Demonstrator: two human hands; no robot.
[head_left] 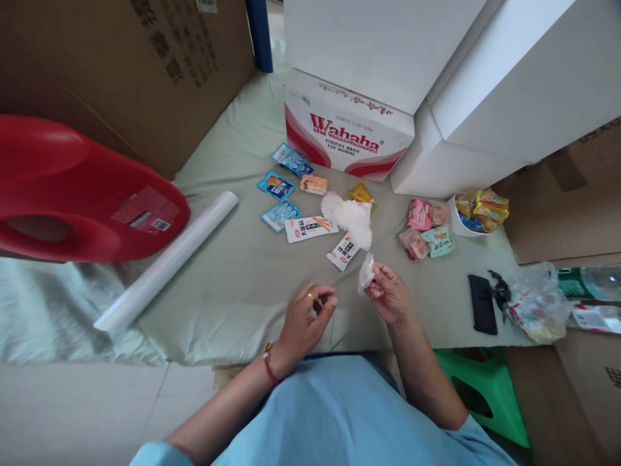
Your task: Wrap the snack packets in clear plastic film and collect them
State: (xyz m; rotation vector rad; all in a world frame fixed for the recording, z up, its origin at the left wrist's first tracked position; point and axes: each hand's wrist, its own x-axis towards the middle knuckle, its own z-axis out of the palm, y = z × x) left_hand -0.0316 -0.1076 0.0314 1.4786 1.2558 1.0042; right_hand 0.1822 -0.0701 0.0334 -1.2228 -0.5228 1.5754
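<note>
My right hand (389, 294) pinches a small clear plastic wrapper (365, 273) and holds it up just above the pale green cloth (233, 285). My left hand (308, 317), with a ring and a red wrist cord, has its fingers curled together close by; what it holds, if anything, is too small to make out. Just beyond both hands lie a white crumpled bag (350, 219), a small red-and-white packet (343, 251) and a longer white packet (309, 228).
Blue snack packets (281, 194) lie at the back left, pink and green ones (427, 236) and a white bowl of yellow packets (478, 212) to the right. A Wahaha carton (347, 129), white boxes, a plastic film roll (167, 259), a red stool (72, 188), a black phone (482, 303), a green stool (480, 388).
</note>
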